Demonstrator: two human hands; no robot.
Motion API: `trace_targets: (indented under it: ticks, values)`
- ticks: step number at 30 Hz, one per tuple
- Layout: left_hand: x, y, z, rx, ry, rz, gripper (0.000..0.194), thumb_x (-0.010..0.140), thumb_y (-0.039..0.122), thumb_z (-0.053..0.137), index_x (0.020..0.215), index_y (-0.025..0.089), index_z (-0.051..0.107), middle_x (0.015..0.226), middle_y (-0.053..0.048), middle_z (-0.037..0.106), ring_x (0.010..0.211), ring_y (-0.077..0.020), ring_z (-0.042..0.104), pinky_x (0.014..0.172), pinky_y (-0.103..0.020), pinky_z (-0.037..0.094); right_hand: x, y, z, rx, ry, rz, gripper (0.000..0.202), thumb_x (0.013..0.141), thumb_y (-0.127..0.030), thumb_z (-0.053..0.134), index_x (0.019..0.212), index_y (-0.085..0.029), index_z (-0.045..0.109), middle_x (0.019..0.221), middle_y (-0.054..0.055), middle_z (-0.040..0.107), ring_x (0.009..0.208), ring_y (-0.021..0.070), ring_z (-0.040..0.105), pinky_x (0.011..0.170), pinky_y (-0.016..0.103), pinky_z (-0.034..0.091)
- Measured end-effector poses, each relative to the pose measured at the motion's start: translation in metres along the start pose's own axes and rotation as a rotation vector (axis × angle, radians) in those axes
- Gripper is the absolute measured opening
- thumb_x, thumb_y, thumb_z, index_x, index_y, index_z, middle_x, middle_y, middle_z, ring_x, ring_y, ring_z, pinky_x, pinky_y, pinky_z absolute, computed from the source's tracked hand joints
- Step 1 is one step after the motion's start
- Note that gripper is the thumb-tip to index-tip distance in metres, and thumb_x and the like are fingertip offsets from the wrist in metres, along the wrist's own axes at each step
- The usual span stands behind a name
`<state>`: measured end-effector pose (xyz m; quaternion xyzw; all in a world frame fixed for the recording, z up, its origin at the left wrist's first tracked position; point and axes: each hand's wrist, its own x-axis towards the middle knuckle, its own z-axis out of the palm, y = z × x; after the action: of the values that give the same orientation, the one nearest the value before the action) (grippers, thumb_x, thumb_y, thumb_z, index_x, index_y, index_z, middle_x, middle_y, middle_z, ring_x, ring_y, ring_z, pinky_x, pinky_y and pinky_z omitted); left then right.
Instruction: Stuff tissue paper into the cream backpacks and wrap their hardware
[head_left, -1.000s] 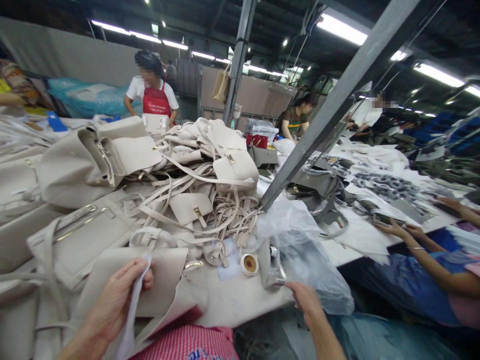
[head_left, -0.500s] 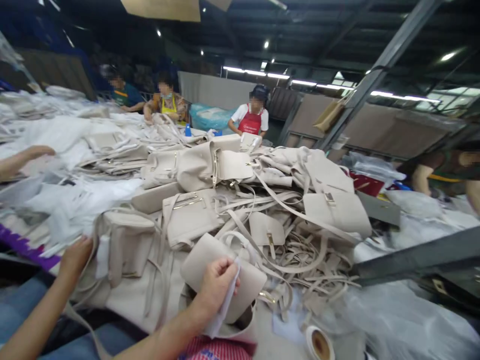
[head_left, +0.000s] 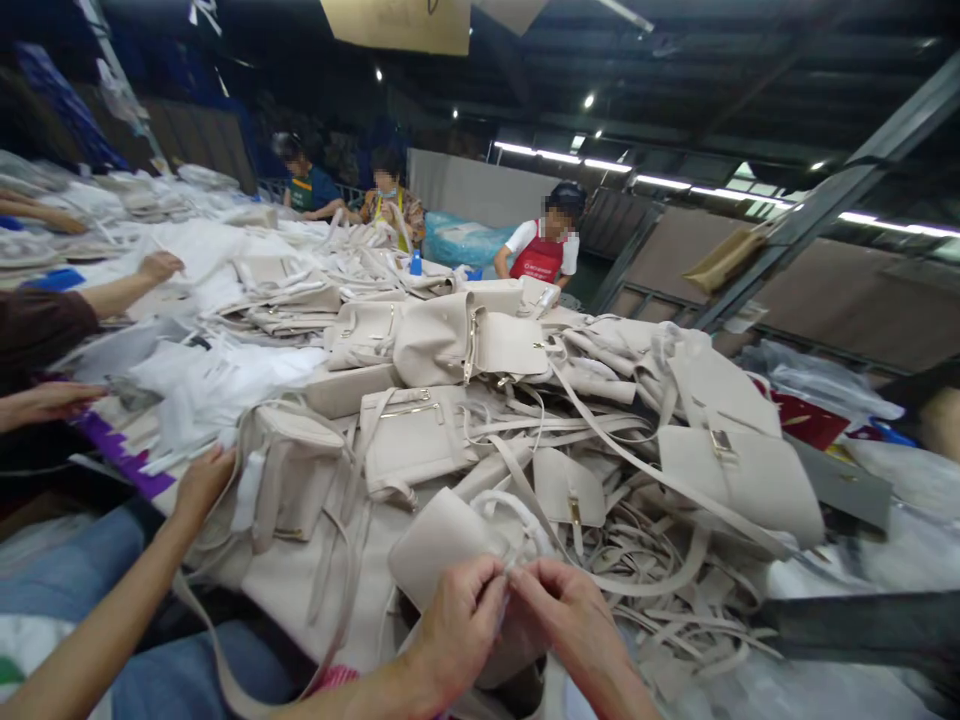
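My left hand (head_left: 466, 612) and my right hand (head_left: 561, 602) meet at the lower middle, thumbs and forefingers pinched together. What lies between their fingertips is too small to make out. They are at the base of a white-wrapped handle (head_left: 517, 502), over the flap of a beige bag (head_left: 435, 540). The bag's lower part is mostly hidden behind my hands. Right behind it lies a small beige flap with a gold clasp (head_left: 568, 488).
Beige bags (head_left: 412, 440) and loose straps (head_left: 675, 585) are heaped across the table. A co-worker's hand (head_left: 202, 490) touches a bag at the left. A dark metal bar (head_left: 862, 628) juts in at the right. Several people work around the pile.
My right hand has come into view and joined my left. The white sheet that my left hand held no longer shows in it. The view has shifted left.
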<state>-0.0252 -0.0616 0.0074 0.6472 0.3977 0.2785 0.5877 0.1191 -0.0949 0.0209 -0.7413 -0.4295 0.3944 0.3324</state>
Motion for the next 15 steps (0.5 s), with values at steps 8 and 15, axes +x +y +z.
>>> trace_targets:
  ticks: [8, 15]
  values:
    - [-0.002, -0.016, -0.014, 0.294, -0.011, 0.39, 0.044, 0.094, 0.026, 0.04, 0.136, 0.018, 0.051, 0.093, -0.014, 0.071, 0.082, -0.0248, 0.066, 0.078, -0.033, 0.05, 0.003, -0.011, 0.003, -0.061, 0.004, 0.021, 0.038, 0.071, -0.049, 0.056, 0.047, -0.02, 0.051, 0.046, -0.004, 0.043, 0.051, 0.0122, 0.041, 0.051, 0.025, 0.03]
    - [-0.003, -0.015, -0.03, 0.451, -0.109, 0.501, 0.039, 0.095, 0.027, 0.04, 0.127, 0.022, 0.063, 0.077, -0.013, 0.068, 0.073, -0.0228, 0.064, 0.071, -0.032, 0.052, -0.002, -0.02, -0.001, -0.007, -0.075, 0.061, 0.034, 0.065, -0.049, 0.051, 0.047, -0.02, 0.047, 0.048, -0.004, 0.039, 0.05, 0.0115, 0.035, 0.05, 0.026, 0.027]
